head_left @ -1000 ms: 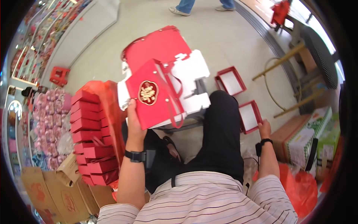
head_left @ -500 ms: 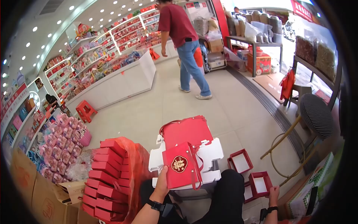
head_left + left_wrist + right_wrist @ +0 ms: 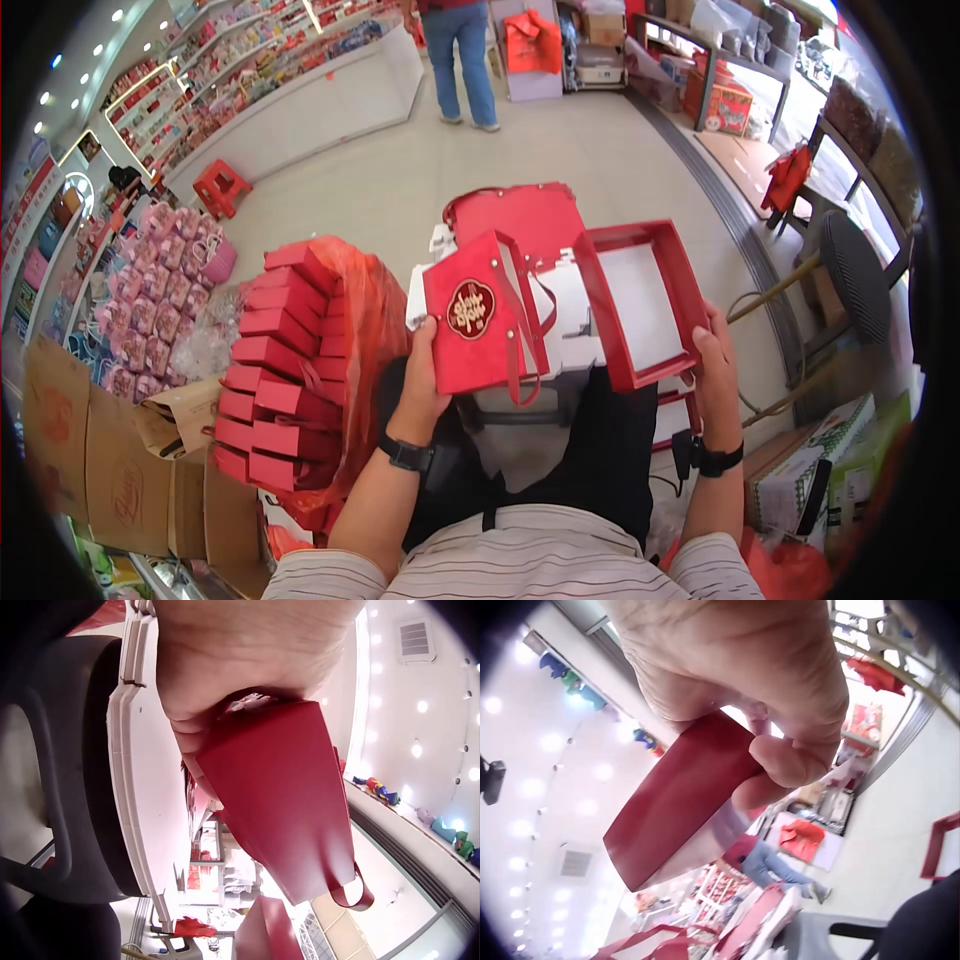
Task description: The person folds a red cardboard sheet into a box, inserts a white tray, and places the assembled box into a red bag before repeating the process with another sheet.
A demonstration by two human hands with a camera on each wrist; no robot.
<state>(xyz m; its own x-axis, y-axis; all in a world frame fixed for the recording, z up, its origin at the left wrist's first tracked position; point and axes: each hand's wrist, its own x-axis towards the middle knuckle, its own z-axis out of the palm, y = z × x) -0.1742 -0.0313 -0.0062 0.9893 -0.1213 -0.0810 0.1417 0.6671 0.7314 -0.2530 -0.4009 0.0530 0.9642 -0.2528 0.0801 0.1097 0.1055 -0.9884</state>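
In the head view my left hand [image 3: 425,385] grips the lower left edge of a red gift box [image 3: 450,365] with strap handles and a gold-on-dark emblem. Its plain red side [image 3: 277,795] fills the middle of the left wrist view. My right hand [image 3: 715,365] pinches the right wall of a red box tray [image 3: 603,310] with a white inside, thumb over the rim. The tray is tilted toward me, just right of the gift box. Beneath both lie white card pieces [image 3: 565,305] and a red panel [image 3: 520,215], on a grey stool [image 3: 101,742].
At my left stand stacked red boxes [image 3: 275,325] in an orange plastic bag [image 3: 355,290], beside cardboard cartons [image 3: 130,480]. Another red tray [image 3: 672,425] lies on the floor by my right knee. A round-seated chair [image 3: 850,265] stands right; a person [image 3: 460,65] is farther off.
My right hand has lifted a red tray from the floor at the right and brought it up beside the gift box. My left hand keeps hold of the gift box. The person walked farther away.
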